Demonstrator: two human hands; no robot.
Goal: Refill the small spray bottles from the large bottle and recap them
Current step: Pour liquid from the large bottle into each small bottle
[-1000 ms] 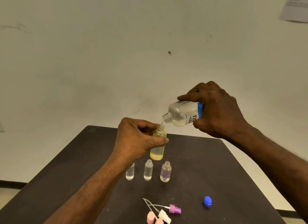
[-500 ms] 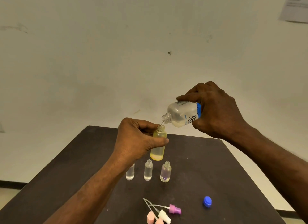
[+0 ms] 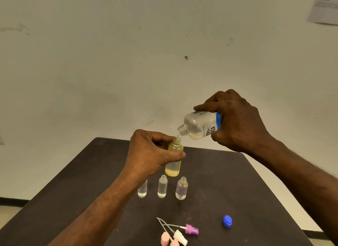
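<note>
Unchanged – right hand (image 3: 237, 123) fingers wrapped round tilted large bottle (image 3: 200, 125); left hand (image 3: 151, 154) clasps yellow bottle (image 3: 173, 161).

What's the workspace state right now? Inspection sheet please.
Surface: dark table, bare apart from the items below.
Job's things: large bottle tilted, uncapped, a thin stream running into the yellow bottle; three small clear bottles upright in a row, uncapped.
Clutter: blue cap, pink and white spray heads lying near the front edge.
Hands: left hand holds the yellow bottle; right hand holds the large bottle.
Cables: nothing seen.
Surroundings: pale wall, paper sheet top right.
</note>
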